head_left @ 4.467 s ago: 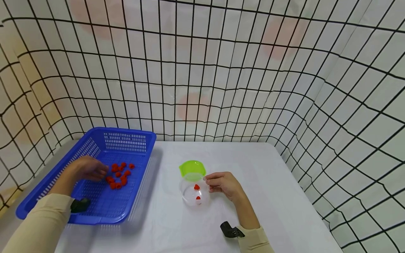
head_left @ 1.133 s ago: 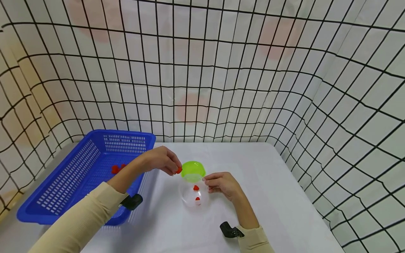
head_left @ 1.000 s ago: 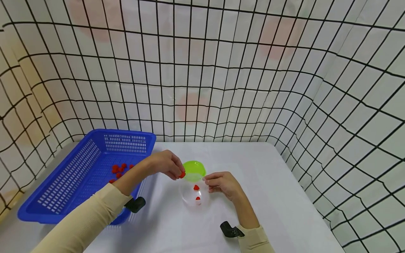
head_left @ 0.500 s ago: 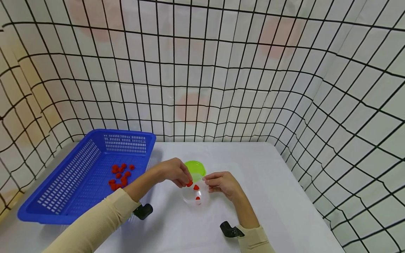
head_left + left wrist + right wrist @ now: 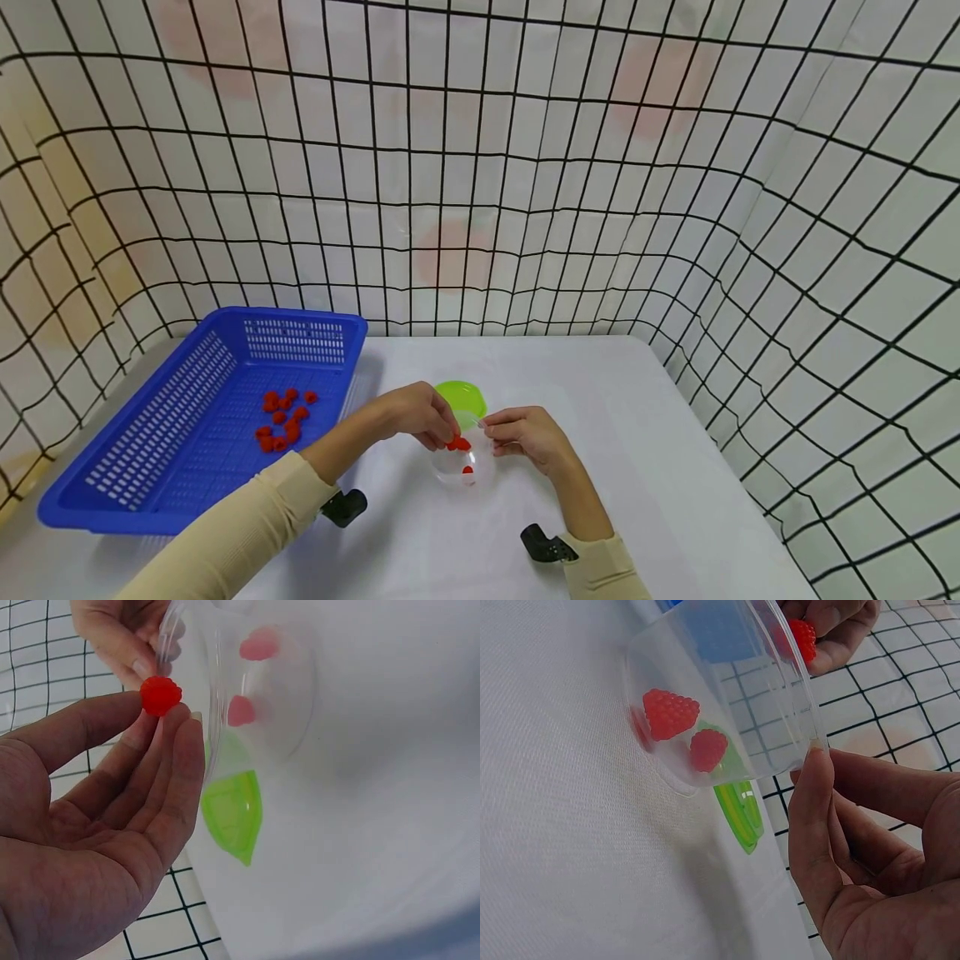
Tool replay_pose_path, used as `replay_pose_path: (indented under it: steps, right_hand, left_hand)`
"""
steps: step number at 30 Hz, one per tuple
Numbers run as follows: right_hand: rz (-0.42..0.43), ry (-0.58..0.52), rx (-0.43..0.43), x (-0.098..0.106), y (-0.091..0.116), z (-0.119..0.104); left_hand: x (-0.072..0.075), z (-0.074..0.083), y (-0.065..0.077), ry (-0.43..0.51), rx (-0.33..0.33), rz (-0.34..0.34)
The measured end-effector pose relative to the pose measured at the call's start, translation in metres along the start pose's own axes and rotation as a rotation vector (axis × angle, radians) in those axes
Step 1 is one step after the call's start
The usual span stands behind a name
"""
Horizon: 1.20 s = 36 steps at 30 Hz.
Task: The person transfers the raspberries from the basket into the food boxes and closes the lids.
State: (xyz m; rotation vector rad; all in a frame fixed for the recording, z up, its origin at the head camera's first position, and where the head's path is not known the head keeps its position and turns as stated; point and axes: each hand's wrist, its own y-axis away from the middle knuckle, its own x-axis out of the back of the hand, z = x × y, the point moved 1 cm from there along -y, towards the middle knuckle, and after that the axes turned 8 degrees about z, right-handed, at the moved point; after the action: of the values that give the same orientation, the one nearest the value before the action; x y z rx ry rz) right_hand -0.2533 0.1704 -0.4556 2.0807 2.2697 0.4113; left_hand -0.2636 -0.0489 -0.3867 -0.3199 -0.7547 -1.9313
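Observation:
My left hand (image 5: 422, 414) pinches a red raspberry (image 5: 160, 696) between thumb and fingertips, right at the rim of a clear plastic bowl (image 5: 757, 742). Two more raspberries (image 5: 671, 714) lie on the bowl's bottom and show through its wall. On the other side, my right hand (image 5: 531, 435) pinches the bowl's rim with thumb and fingers. A bright green lid (image 5: 462, 398) lies on the table just behind the bowl, partly covered by it in the wrist views.
A blue slotted basket (image 5: 187, 467) stands at the table's left, with several raspberries (image 5: 281, 421) loose on its floor. White walls behind a black wire grid (image 5: 450, 204) close off the back and sides. The white table (image 5: 600, 400) spreads to the right.
My left hand was in the basket, then came right with a raspberry and moved down to the bowl's rim. My right hand has kept its grip on the bowl.

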Motion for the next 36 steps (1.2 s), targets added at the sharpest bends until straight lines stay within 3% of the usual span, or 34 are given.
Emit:
replay_pose_path:
  steps: [21,30,36]
  right_hand:
    - [0.002,-0.007,-0.007,-0.002,-0.001,-0.001]
    - [-0.001,-0.007,0.009,-0.001,-0.001,0.000]
    - [0.002,-0.005,0.012,-0.001,0.000,0.000]
  left_hand:
    - [0.006,-0.001,0.000,0.014,0.009,-0.025]
    - [0.045,0.008,0.013,0.102,-0.039,0.040]
    - [0.075,0.000,0.026,0.149,-0.089,0.091]
